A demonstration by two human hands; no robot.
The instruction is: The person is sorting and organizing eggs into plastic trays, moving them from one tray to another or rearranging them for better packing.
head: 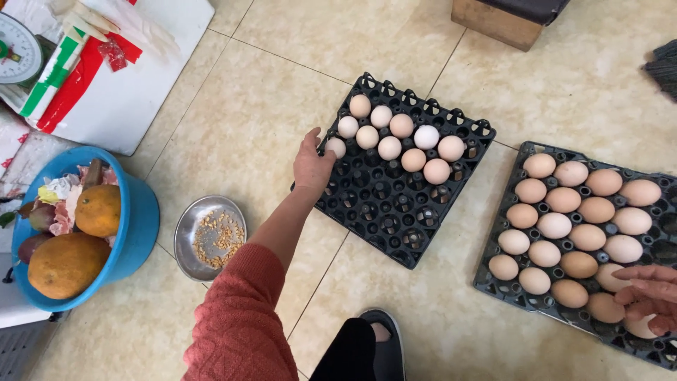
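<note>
1. Left hand is stretched out to the near-left edge of the black egg tray, fingers loosely curled round one pale egg at the tray's 9 o'clock side. Looks like it's got hold of it, though the fingertips are partly hidden.
2. That tray is only part full: a cluster of pale eggs toward its 12 o'clock corner, the rest bare cups.
3. Right hand is at the frame's 4 o'clock, fingers laid fairly flat and a bit spread over the eggs at the near edge of the second tray. Can't tell if it's gripping any.
4. Second tray is nearly full of brown eggs.
5. Around it all: steel dish of crumbs at 8 o'clock from the left hand, blue bowl of fruit and scraps further out at 9, white board at 10, wooden box at 12.
6. Everything sits on a beige tiled floor.
</note>
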